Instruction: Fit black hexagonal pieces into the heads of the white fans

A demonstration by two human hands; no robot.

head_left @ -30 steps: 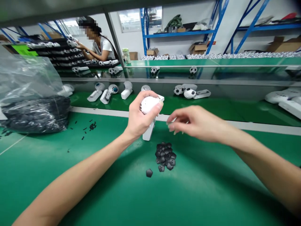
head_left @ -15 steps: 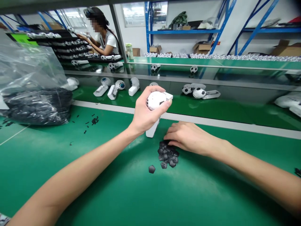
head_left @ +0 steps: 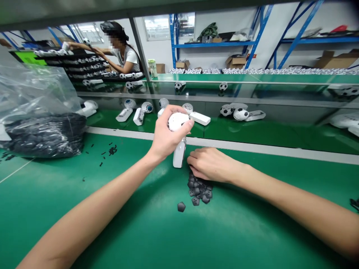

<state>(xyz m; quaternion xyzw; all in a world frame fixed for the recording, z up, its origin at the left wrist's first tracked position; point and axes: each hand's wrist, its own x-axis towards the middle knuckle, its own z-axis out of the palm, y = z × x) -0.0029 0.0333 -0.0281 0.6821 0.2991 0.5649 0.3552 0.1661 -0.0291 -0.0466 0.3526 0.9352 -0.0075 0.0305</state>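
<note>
My left hand (head_left: 168, 132) grips a white ball-shaped housing (head_left: 176, 121) with a white handle (head_left: 179, 154) hanging below it. A white bar-shaped part (head_left: 200, 118) sticks out to the right of the ball. My right hand (head_left: 211, 164) rests, fingers curled, on the top edge of a heap of black pentagonal patches (head_left: 199, 191). Its fingertips are partly hidden, so I cannot tell whether it holds a patch. One loose patch (head_left: 181, 206) lies just below the heap on the green bench mat (head_left: 126, 224).
A clear plastic bag of black pieces (head_left: 42, 123) stands at the left, with small black bits (head_left: 112, 150) scattered nearby. Behind a white strip (head_left: 252, 146), a lower shelf carries white units and soccer-ball shells (head_left: 232, 113). A co-worker (head_left: 126, 56) handles items at the far left.
My right hand has slid left along the heap's top edge. The white housing has turned, with its bar part now reaching further right. The co-worker's hand has risen toward the far rack.
</note>
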